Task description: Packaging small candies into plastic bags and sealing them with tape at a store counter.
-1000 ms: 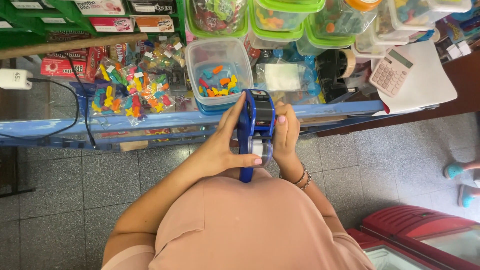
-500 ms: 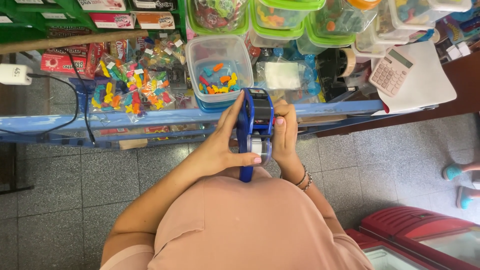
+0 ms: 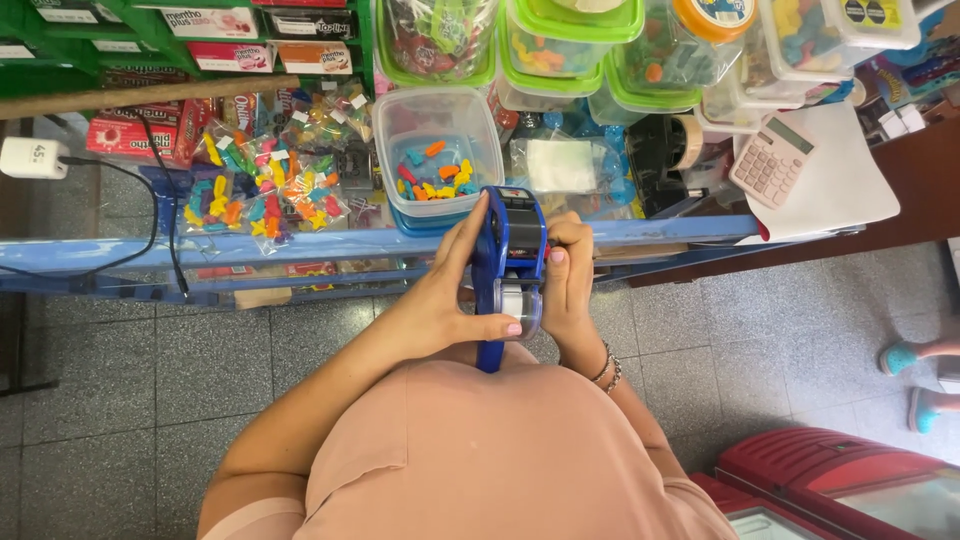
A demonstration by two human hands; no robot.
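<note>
I hold a blue and black price-label gun (image 3: 510,262) upright in front of my body, above the counter's front edge. My left hand (image 3: 448,300) wraps its left side, thumb lying across the grey roll part near the bottom. My right hand (image 3: 567,282) grips the right side, fingers curled on the body; a bracelet sits on that wrist. Just beyond the gun stands an open clear tub (image 3: 440,160) holding several coloured candies.
A blue counter edge (image 3: 300,245) runs across. Bags of coloured gummies (image 3: 262,180) lie left, green-lidded tubs (image 3: 560,50) behind, a pink calculator (image 3: 770,160) on white paper to the right. Another person's feet in teal sandals (image 3: 915,380) stand at the right. A red chest (image 3: 840,480) sits bottom right.
The gun and both hands stay almost in place; my left thumb has shifted slightly on the roll part.
</note>
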